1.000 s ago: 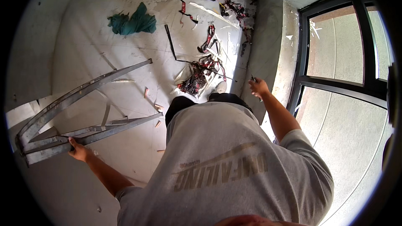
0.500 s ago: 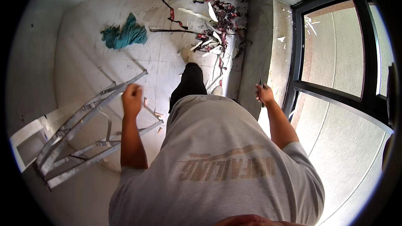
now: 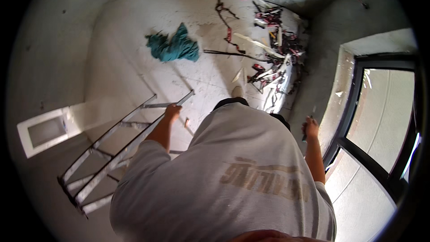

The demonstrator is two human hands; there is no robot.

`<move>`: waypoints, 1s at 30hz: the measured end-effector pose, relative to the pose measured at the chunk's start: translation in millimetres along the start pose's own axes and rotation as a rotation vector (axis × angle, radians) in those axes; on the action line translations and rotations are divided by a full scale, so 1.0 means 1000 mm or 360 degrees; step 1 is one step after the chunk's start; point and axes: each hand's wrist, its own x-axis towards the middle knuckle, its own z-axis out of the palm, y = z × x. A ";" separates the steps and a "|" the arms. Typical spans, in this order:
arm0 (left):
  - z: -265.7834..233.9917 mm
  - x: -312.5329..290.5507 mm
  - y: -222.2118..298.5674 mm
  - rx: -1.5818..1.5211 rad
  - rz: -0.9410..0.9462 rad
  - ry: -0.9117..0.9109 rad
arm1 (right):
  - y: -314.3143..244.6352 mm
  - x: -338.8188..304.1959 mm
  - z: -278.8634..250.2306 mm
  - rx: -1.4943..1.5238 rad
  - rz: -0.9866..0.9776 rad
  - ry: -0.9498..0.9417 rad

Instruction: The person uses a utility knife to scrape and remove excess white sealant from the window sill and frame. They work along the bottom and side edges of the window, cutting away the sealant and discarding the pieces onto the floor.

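My left hand [image 3: 172, 113] is curled closed in front of the upper end of a metal stepladder [image 3: 118, 154]. Whether it touches the rail I cannot tell, and the inside of the fingers is hidden. On the other side, my right hand [image 3: 311, 127] is closed around a slim dark tool [image 3: 304, 138]. Its exact kind is too small and blurred to name. This hand hangs beside the wall, close to a dark-framed window [image 3: 347, 136].
A crumpled teal cloth [image 3: 174, 47] lies on the pale floor ahead. Torn black, red and white strips [image 3: 280, 49] are heaped along the right wall, with a long dark strip [image 3: 233, 53] reaching left. A white-framed recess [image 3: 47, 131] is at the left.
The view has turned, so cloth, strips and window appear farther right and lower. My left hand now overlaps the ladder in the picture. The dark tool stays in my right hand.
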 end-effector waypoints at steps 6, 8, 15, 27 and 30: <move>-0.007 0.053 0.159 -0.0452 0.0107 -0.0068 | 0.012 -0.001 0.025 0.0034 0.0103 0.0069; -0.001 0.048 0.224 -0.0490 0.0211 -0.0175 | 0.031 -0.001 0.019 0.0080 0.0256 0.0121; 0.012 -0.012 0.332 -0.0352 0.0694 -0.0322 | 0.072 -0.010 -0.002 -0.0056 0.0644 0.0176; 0.080 0.004 0.319 -0.0097 -0.0109 -0.0449 | -0.099 0.113 -0.093 0.0219 0.0093 0.0113; 0.097 -0.030 0.388 -0.0290 0.0156 -0.0406 | -0.122 0.141 -0.122 0.0016 0.0047 0.0185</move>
